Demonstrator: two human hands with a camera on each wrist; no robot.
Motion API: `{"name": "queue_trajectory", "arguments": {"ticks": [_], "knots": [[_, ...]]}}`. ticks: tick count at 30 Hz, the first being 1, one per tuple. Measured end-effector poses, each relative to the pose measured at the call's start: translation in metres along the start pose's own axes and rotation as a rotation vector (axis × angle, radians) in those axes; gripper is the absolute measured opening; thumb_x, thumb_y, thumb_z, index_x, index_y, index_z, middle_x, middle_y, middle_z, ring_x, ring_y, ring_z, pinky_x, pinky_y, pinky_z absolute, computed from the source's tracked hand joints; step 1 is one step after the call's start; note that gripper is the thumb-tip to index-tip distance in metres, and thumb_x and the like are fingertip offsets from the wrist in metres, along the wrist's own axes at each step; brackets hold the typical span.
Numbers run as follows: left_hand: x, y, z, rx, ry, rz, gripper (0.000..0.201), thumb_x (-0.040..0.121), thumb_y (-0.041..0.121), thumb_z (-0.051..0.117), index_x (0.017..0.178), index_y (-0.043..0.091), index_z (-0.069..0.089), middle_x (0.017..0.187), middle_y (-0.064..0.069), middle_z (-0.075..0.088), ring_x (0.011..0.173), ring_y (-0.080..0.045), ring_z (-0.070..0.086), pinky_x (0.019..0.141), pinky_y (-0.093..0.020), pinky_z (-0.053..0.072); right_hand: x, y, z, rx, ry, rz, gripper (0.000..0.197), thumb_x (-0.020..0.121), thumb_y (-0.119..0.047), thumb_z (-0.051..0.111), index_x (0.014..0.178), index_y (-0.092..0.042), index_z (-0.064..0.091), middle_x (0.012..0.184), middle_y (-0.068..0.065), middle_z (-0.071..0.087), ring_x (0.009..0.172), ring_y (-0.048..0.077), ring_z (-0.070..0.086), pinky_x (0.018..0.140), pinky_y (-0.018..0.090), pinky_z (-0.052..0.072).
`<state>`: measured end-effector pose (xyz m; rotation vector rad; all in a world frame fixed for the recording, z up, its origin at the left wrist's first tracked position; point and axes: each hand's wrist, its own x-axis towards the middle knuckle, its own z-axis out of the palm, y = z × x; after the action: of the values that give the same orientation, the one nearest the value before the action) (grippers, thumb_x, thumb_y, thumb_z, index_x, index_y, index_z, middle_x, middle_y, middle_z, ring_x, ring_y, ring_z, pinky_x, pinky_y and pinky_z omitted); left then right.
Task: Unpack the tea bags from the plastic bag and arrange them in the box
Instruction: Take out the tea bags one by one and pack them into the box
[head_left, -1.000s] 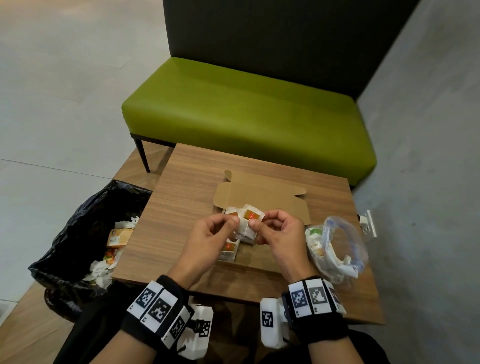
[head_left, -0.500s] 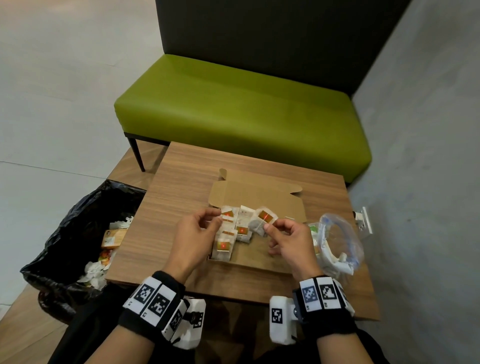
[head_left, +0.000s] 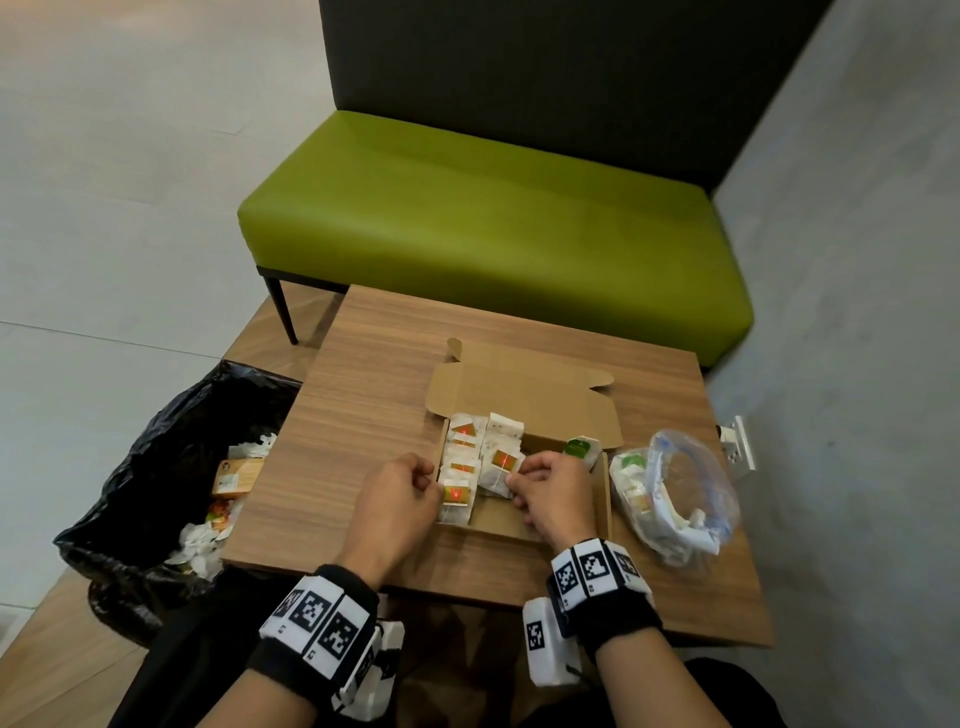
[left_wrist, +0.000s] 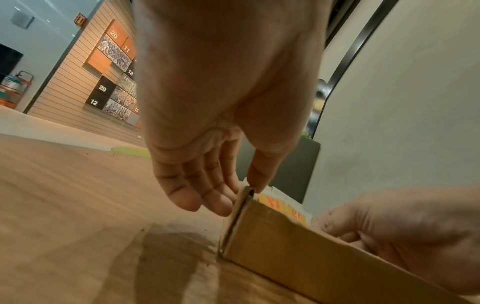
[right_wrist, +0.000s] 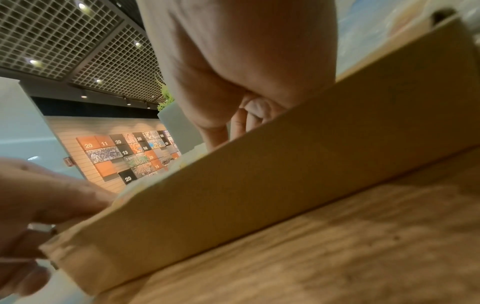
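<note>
An open cardboard box (head_left: 602, 499) lies on the wooden table (head_left: 363, 415), its lid flap folded back. Several white tea bags (head_left: 462, 452) with orange tags lie in its left part, and one green-tagged bag (head_left: 579, 449) at its back right. My right hand (head_left: 519, 475) is inside the box and pinches a white tea bag (head_left: 496, 467) with an orange tag, low over the others. My left hand (left_wrist: 233, 193) holds the box's left wall (left_wrist: 298, 246) at the near corner, thumb inside and fingers outside. A clear plastic bag (head_left: 675, 493) with more tea bags lies right of the box.
A black bin bag (head_left: 156, 467) with rubbish stands at the table's left edge. A green bench (head_left: 493, 208) is behind the table. A grey wall with a socket (head_left: 737, 447) runs along the right.
Both hands held one tea bag above the box. The right hand has since carried it down into the box, and the left hand has dropped to the box's left wall.
</note>
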<state>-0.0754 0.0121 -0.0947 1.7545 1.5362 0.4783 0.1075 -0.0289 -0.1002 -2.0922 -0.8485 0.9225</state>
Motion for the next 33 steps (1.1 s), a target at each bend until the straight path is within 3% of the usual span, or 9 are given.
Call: {"name": "queue_trajectory", "arguments": {"ticks": [4,7,13,18,22,25,28,30,33], "knots": [[-0.002,0.001,-0.003,0.014,-0.002,-0.003,0.022,0.091,0.023,0.065,0.112,0.017,0.066,0.082,0.016,0.059,0.074,0.002,0.056,0.059,-0.009,0.037,-0.002,-0.002,0.003,0.028,0.032,-0.013,0.02,0.078,-0.017,0.082,0.079,-0.025,0.064,0.073,0.001,0.074,0.068,0.018,0.073,0.066,0.042,0.063],[-0.003,0.003,-0.004,0.006,0.006,-0.037,0.032,0.091,0.034,0.066,0.118,0.017,0.064,0.09,0.012,0.062,0.079,-0.001,0.057,0.063,-0.013,0.04,-0.003,0.002,-0.003,0.071,0.08,-0.013,0.017,0.076,-0.022,0.084,0.08,-0.021,0.067,0.073,0.001,0.073,0.07,0.019,0.073,0.069,0.042,0.063],[-0.006,0.011,-0.004,0.097,-0.017,-0.046,0.043,0.086,0.038,0.072,0.123,0.018,0.061,0.103,0.005,0.067,0.09,-0.01,0.062,0.077,-0.025,0.052,-0.009,-0.004,0.0,-0.098,0.04,-0.151,0.014,0.081,-0.017,0.077,0.094,-0.017,0.073,0.077,-0.009,0.068,0.072,0.001,0.063,0.065,0.015,0.052],[-0.012,0.02,-0.009,0.142,0.006,-0.056,0.053,0.089,0.039,0.067,0.135,0.019,0.049,0.128,0.0,0.061,0.109,-0.016,0.061,0.089,-0.035,0.054,-0.015,-0.008,-0.024,-0.038,0.092,-0.148,0.015,0.085,-0.023,0.074,0.098,-0.018,0.073,0.082,-0.009,0.071,0.078,0.005,0.068,0.076,0.033,0.061],[-0.022,0.054,-0.011,0.174,0.132,0.165,0.041,0.09,0.037,0.063,0.128,0.024,0.053,0.119,0.006,0.06,0.105,-0.014,0.057,0.09,-0.039,0.051,-0.034,-0.015,-0.077,0.088,0.179,-0.235,0.009,0.087,-0.021,0.073,0.09,-0.029,0.069,0.08,-0.004,0.073,0.073,0.012,0.072,0.069,0.037,0.062],[-0.033,0.096,0.004,0.138,-0.013,0.429,0.03,0.092,0.027,0.063,0.121,0.025,0.059,0.114,0.01,0.059,0.096,-0.008,0.055,0.083,-0.024,0.046,-0.039,-0.008,-0.128,-0.003,0.43,-0.275,0.007,0.085,-0.02,0.074,0.09,-0.024,0.072,0.08,-0.009,0.07,0.073,0.011,0.068,0.064,0.031,0.056],[-0.036,0.13,0.033,0.236,-0.231,0.644,0.03,0.093,0.022,0.058,0.123,0.028,0.057,0.121,0.012,0.058,0.087,-0.005,0.053,0.075,-0.02,0.04,-0.031,0.012,-0.17,-0.281,0.579,-0.19,0.006,0.082,-0.018,0.075,0.084,-0.021,0.071,0.088,0.003,0.066,0.082,0.022,0.063,0.068,0.027,0.041],[-0.036,0.147,0.052,0.31,-0.34,0.739,0.038,0.092,0.017,0.056,0.127,0.029,0.053,0.131,0.01,0.055,0.099,-0.013,0.06,0.078,-0.029,0.048,-0.019,0.029,-0.185,-0.375,0.464,-0.106,0.006,0.082,-0.016,0.075,0.085,-0.021,0.072,0.105,0.006,0.061,0.096,0.026,0.06,0.076,0.028,0.041],[-0.034,0.163,0.074,0.475,-0.414,0.858,0.051,0.091,0.006,0.054,0.137,0.025,0.045,0.142,0.003,0.05,0.109,-0.023,0.062,0.073,-0.036,0.05,-0.003,0.05,-0.186,-0.356,0.193,-0.012,0.013,0.085,-0.02,0.073,0.081,-0.032,0.069,0.111,0.003,0.066,0.096,0.017,0.062,0.08,0.028,0.045]]}}
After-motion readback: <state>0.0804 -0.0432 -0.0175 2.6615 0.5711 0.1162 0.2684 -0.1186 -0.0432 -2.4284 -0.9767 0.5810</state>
